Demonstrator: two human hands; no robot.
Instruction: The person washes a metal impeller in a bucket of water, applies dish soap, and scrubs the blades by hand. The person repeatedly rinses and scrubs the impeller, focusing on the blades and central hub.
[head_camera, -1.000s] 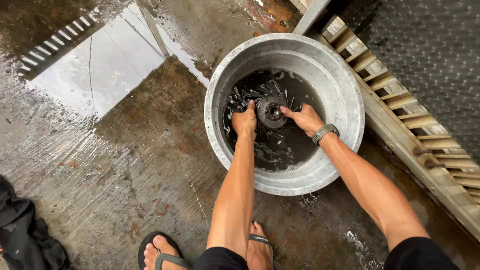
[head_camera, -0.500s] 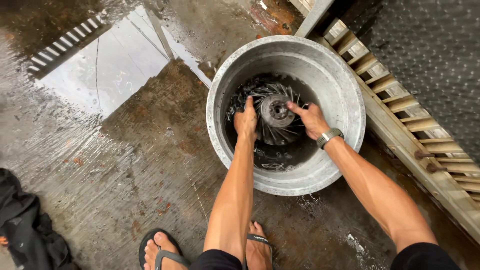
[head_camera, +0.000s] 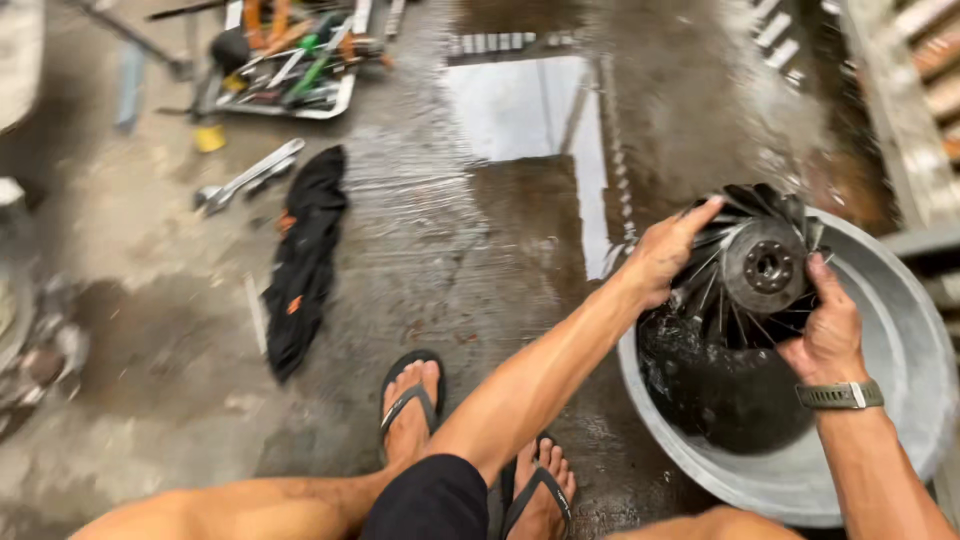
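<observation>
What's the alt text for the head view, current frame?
Both bare hands, left hand and right hand, grip a wet black finned wheel lifted above dark liquid in a grey metal basin. On the wet concrete floor to the left lie a black cloth, a wrench and a tool tray.

Bare arms without sleeves; a grey-green wristwatch (head_camera: 840, 395) just below the right hand (head_camera: 828, 335), black shorts (head_camera: 430, 498), and dark flip-flops (head_camera: 408, 400) on both feet

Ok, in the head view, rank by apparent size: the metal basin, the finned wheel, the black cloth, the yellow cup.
1. Metal basin, partly cut off.
2 and 3. Finned wheel and black cloth: unsure, since the wheel is held nearer the camera.
4. Yellow cup, clearly smallest.
</observation>
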